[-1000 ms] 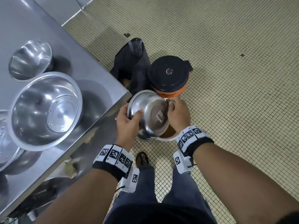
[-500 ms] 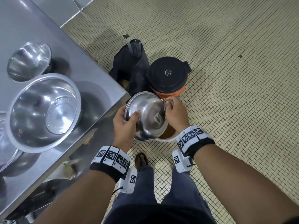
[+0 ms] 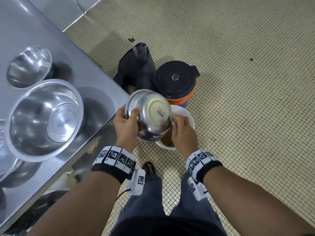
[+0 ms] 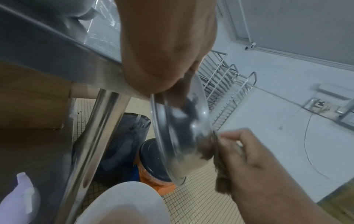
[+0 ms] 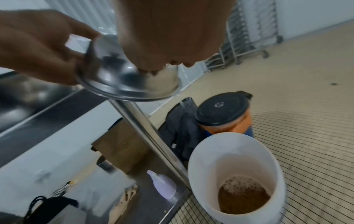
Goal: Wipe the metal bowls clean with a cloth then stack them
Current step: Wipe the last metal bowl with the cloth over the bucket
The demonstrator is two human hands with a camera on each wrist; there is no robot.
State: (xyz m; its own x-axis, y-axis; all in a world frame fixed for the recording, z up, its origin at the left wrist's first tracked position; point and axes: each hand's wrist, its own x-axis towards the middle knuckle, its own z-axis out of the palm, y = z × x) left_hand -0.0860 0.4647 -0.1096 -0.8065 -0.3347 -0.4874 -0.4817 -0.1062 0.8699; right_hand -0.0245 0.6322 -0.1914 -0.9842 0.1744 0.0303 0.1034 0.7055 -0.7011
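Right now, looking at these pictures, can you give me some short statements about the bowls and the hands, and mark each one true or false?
1. The left hand grips the rim of the held metal bowl. True.
2. The held bowl faces the head camera with its opening. False: its underside, with a label, faces the camera.
3. The right hand holds a brownish cloth against the bowl. True.
4. The white bucket below the hands is dry and empty. False: brown liquid lies at its bottom.
5. Two more metal bowls, a large one and a small one, stand on the steel table. True.
6. The orange container has no lid. False: a black lid covers it.
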